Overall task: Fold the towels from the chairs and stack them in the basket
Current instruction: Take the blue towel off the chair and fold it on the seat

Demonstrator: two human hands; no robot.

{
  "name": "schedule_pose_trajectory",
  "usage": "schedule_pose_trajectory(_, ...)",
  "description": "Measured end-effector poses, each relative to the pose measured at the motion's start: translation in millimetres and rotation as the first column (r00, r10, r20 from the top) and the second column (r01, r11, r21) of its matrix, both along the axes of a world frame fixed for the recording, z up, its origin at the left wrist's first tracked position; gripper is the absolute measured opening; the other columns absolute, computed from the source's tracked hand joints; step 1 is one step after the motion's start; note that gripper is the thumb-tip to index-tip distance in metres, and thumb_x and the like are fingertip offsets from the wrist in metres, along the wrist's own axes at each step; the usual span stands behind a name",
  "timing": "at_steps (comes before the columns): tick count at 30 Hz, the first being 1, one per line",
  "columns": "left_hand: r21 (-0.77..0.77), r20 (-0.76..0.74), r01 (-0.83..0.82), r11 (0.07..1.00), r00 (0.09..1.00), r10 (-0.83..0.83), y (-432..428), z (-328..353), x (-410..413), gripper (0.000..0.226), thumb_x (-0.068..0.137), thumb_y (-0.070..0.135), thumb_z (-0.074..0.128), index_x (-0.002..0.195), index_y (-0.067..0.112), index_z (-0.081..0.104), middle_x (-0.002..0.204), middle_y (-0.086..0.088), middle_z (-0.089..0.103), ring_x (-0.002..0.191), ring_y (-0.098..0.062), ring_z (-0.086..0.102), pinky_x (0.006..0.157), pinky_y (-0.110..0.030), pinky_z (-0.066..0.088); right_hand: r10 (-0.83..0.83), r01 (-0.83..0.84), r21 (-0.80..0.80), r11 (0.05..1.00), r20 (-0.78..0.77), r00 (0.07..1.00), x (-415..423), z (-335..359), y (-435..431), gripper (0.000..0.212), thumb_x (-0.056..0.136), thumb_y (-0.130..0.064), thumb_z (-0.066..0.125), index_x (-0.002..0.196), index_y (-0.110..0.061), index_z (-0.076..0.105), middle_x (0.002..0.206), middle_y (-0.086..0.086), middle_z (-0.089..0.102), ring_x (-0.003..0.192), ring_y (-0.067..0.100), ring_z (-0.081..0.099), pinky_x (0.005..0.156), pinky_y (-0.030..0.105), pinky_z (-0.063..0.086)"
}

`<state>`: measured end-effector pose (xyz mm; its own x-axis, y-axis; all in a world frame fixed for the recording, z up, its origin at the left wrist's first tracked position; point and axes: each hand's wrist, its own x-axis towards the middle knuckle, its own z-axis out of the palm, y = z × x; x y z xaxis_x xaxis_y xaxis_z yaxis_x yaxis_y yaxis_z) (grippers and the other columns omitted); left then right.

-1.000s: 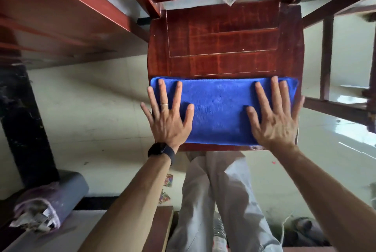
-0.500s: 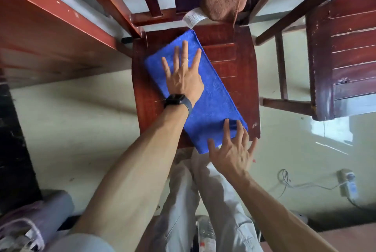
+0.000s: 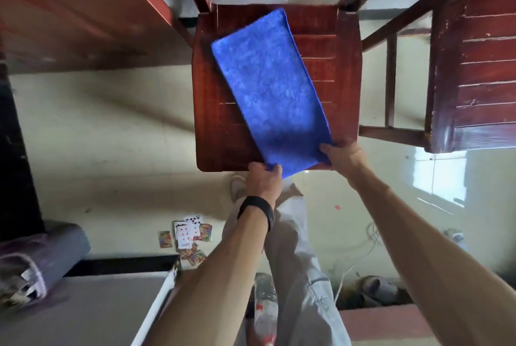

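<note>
Moving from pressing to pinching soft, light, limp blue towel at near corners with left hand and right hand.

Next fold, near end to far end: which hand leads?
Left hand, probably. It and the right hand each pinch a near corner of the blue towel, but it slants away leftward, putting its far end straight ahead of the left.
</note>
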<state>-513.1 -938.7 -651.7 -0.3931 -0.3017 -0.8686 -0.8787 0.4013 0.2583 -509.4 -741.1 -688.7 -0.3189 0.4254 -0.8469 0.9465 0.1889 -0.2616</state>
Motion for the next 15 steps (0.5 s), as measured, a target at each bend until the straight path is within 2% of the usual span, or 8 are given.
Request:
schedule_pose_trajectory(1,0.027,0.003,-0.014,1.000,1.000,0.014,-4,1,-1,0.026,0.088,0.030,0.064,0.097,0.006,0.063,0.087,-0.011,0.067,0.083,-0.030,0.061,0.066,-0.028,0.036,-0.040,0.039,-0.044,0.998,-0.003,0.999,2,4,-1,0.046,0.055,-0.047,0.067,0.093,-0.021,0.072,0.090,-0.001,0.077,0.081,0.030,0.074,0.080,0.047,0.061)
schedule_pose_trajectory(3,0.092,0.024,-0.030,0.995,0.999,0.028,-14,8,-3,0.022,0.083,0.030,0.067,0.083,0.008,0.063,0.076,-0.013,0.062,0.074,-0.032,0.057,0.064,-0.032,0.039,-0.065,0.063,-0.055,0.997,-0.034,0.997,-2,40,-16,0.022,0.064,-0.038,0.075,0.080,-0.022,0.072,0.086,-0.001,0.075,0.081,0.027,0.072,0.084,0.045,0.060)
schedule_pose_trajectory(5,0.152,0.064,-0.095,0.984,0.994,0.086,-31,19,-4,0.025,0.074,0.036,0.071,0.078,0.015,0.060,0.076,-0.014,0.063,0.071,-0.033,0.058,0.065,-0.036,0.043,-0.144,0.138,-0.106,0.985,-0.045,0.989,5,60,-25,0.010,0.080,-0.027,0.078,0.082,-0.023,0.069,0.085,-0.003,0.069,0.081,0.021,0.065,0.082,0.041,0.056)
schedule_pose_trajectory(7,0.256,0.137,-0.214,0.943,0.974,0.183,-49,38,-4,0.021,0.082,0.031,0.073,0.078,0.021,0.055,0.081,-0.002,0.064,0.072,-0.022,0.064,0.065,-0.032,0.043,-0.266,0.254,-0.225,0.941,-0.023,0.964,20,74,-34,0.016,0.085,-0.023,0.078,0.096,-0.017,0.067,0.092,-0.001,0.070,0.083,0.018,0.067,0.077,0.036,0.056)
schedule_pose_trajectory(9,0.306,0.180,-0.210,0.929,0.971,0.161,-68,55,1,0.014,0.091,0.027,0.069,0.083,0.023,0.058,0.087,0.003,0.068,0.075,-0.013,0.067,0.067,-0.027,0.042,-0.353,0.342,-0.269,0.900,0.009,0.936,40,86,-44,0.025,0.087,-0.021,0.078,0.103,-0.009,0.064,0.094,0.007,0.071,0.079,0.019,0.070,0.072,0.031,0.056)
schedule_pose_trajectory(12,0.281,0.131,-0.102,0.954,0.989,0.067,-96,78,8,0.015,0.089,0.024,0.071,0.083,0.023,0.058,0.088,-0.003,0.069,0.068,-0.016,0.066,0.061,-0.026,0.038,-0.454,0.446,-0.242,0.862,0.024,0.891,66,107,-63,0.022,0.088,-0.018,0.077,0.099,-0.006,0.063,0.087,0.014,0.070,0.073,0.024,0.067,0.069,0.031,0.056)
schedule_pose_trajectory(15,0.191,0.087,-0.069,0.979,0.995,0.053,-111,94,14,0.027,0.086,0.018,0.074,0.089,0.019,0.047,0.088,-0.007,0.065,0.058,-0.018,0.063,0.056,-0.028,0.040,-0.457,0.459,-0.212,0.863,0.059,0.888,86,126,-84,0.024,0.088,-0.014,0.074,0.105,-0.010,0.058,0.071,0.013,0.073,0.067,0.028,0.067,0.071,0.038,0.059)
